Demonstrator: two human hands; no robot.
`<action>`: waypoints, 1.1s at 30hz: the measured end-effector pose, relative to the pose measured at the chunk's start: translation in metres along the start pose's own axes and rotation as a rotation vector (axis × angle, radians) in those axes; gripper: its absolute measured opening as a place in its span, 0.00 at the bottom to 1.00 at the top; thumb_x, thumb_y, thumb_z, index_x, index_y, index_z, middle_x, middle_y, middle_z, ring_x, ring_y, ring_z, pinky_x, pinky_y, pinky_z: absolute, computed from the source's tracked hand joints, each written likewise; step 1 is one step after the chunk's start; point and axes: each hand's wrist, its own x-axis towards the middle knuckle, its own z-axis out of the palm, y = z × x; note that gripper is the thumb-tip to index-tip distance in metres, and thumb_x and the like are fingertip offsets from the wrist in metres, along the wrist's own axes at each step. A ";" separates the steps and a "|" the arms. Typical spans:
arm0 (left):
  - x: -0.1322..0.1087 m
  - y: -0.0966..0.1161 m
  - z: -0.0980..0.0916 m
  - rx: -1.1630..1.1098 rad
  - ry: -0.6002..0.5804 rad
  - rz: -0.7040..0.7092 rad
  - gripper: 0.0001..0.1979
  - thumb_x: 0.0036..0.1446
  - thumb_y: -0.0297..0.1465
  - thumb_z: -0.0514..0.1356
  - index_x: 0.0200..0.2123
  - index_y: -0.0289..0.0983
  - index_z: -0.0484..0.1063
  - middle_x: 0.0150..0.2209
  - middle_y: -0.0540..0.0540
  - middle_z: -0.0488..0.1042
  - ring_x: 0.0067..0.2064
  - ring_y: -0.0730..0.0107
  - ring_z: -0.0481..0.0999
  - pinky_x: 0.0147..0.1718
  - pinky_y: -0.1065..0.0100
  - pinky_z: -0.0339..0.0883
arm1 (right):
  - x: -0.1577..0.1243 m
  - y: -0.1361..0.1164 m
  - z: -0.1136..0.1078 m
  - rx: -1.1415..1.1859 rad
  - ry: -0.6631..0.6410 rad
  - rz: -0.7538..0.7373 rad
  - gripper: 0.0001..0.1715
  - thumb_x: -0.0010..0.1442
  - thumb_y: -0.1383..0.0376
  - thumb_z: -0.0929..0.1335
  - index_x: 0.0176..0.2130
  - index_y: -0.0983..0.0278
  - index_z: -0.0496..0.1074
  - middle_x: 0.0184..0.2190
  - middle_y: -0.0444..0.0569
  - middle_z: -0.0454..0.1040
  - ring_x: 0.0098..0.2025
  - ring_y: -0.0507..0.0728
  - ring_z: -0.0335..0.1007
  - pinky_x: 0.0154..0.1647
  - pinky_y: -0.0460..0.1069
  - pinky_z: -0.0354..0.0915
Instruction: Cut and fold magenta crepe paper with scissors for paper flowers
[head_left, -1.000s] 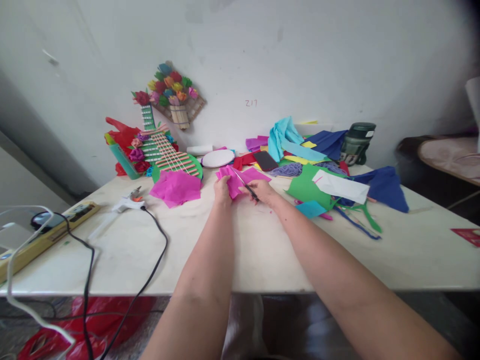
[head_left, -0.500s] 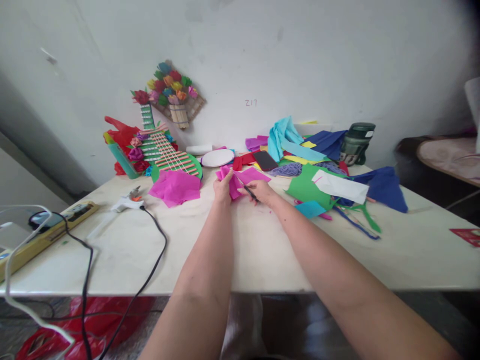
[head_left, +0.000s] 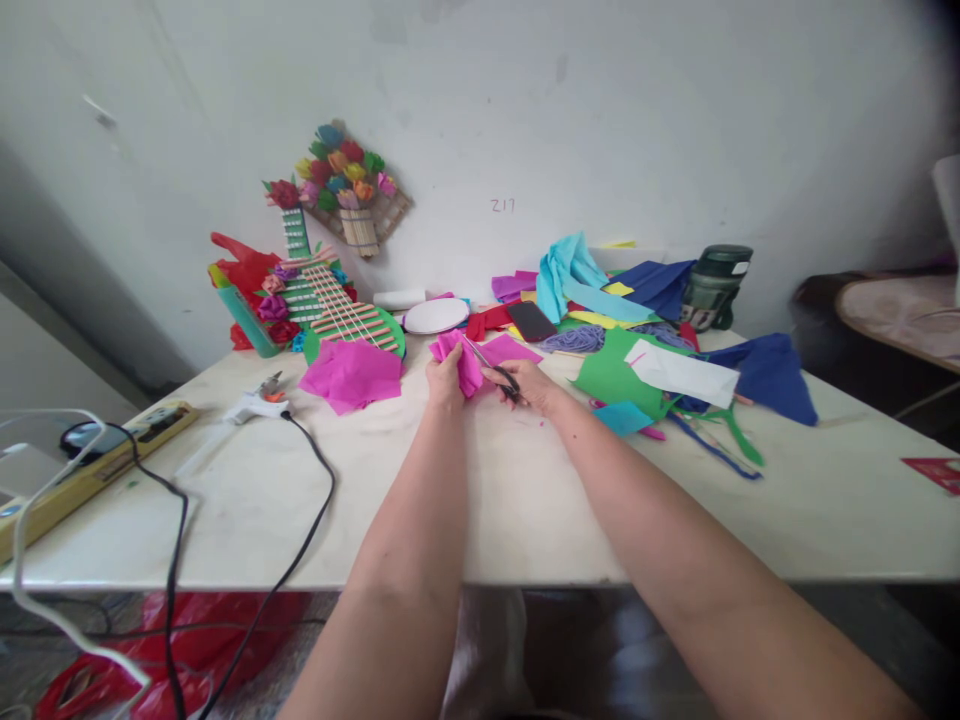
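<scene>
My left hand [head_left: 445, 376] pinches a folded piece of magenta crepe paper [head_left: 470, 372] above the middle of the table. In my right hand [head_left: 529, 384] is a pair of scissors [head_left: 509, 385] with dark handles, its blades pointing up and left against the paper. Whether the blades are closed on the paper is too small to tell. Behind my right hand lies another flat magenta piece [head_left: 510, 348]. A larger crumpled magenta sheet [head_left: 352, 376] rests to the left of my left hand.
A glue gun [head_left: 259, 402] with a black cord and a power strip [head_left: 97, 475] occupy the left side. Further back stand a flower-trimmed guitar craft [head_left: 345, 315], a white disc [head_left: 436, 317] and a phone [head_left: 531, 321]. Coloured paper [head_left: 622, 365] and a dark bottle [head_left: 716, 288] are on the right.
The scissors have turned slightly in my right hand, and their handles look further apart. My left hand and the folded paper have barely shifted.
</scene>
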 end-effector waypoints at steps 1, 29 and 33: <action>-0.001 0.000 0.001 0.000 0.004 -0.001 0.14 0.36 0.31 0.70 0.25 0.35 0.68 0.21 0.50 0.71 0.23 0.72 0.71 0.26 0.70 0.66 | 0.000 0.001 -0.001 0.006 -0.009 -0.001 0.19 0.53 0.55 0.70 0.25 0.66 0.65 0.12 0.40 0.67 0.09 0.45 0.59 0.06 0.39 0.46; -0.005 -0.002 0.005 0.012 -0.044 -0.002 0.14 0.36 0.33 0.68 0.24 0.34 0.68 0.19 0.50 0.70 0.20 0.72 0.70 0.23 0.70 0.64 | -0.004 -0.005 0.005 0.098 -0.049 0.016 0.18 0.60 0.56 0.65 0.25 0.66 0.63 0.15 0.41 0.67 0.12 0.46 0.62 0.07 0.39 0.46; -0.006 -0.001 0.005 0.025 -0.047 -0.002 0.15 0.34 0.34 0.69 0.24 0.34 0.68 0.19 0.50 0.70 0.21 0.73 0.70 0.24 0.70 0.64 | -0.004 -0.004 0.006 0.099 -0.042 0.005 0.19 0.59 0.55 0.65 0.25 0.66 0.64 0.14 0.41 0.66 0.12 0.45 0.61 0.07 0.39 0.46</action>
